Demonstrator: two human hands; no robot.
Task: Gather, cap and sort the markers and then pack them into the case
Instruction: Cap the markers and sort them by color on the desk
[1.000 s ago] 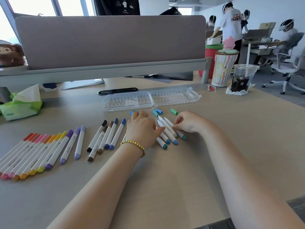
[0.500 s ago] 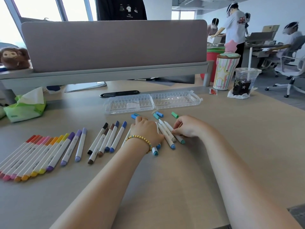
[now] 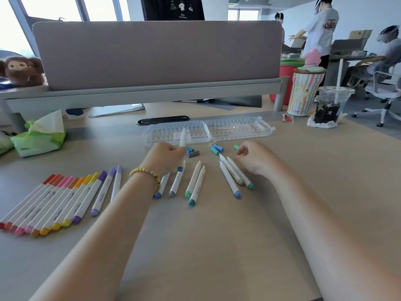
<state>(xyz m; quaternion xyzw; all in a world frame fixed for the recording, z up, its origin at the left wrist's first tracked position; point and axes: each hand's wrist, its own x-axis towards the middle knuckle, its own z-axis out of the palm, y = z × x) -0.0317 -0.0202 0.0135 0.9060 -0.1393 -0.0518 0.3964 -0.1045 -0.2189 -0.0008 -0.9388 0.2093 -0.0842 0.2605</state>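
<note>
1. Head view, writing: the white marker barrels carry small grey print, too blurred to read. The shirt of a person (image 3: 321,29) standing at the back has a dark printed design whose letters I cannot make out.
2. The left hand (image 3: 166,157), a yellow bead bracelet (image 3: 146,175) on its wrist, has its fingers curled round a white uncapped marker (image 3: 183,139), lifted so that it points up in front of the clear open case (image 3: 238,129).
3. The right hand (image 3: 253,158) rests on the table (image 3: 217,246) with fingers loosely curled and thumb near forefinger; whether it pinches anything I cannot tell.
4. Just beside it lie three uncapped markers (image 3: 233,177); four more (image 3: 191,183) lie between the hands. Loose caps (image 3: 217,149) sit in front of the case.
5. A row of capped markers (image 3: 54,203), red through purple, lies at the left.
6. Compared with half a second ago, the left hand has picked one marker up off the pile, and the blue-green markers it covered now lie spread apart.
</note>
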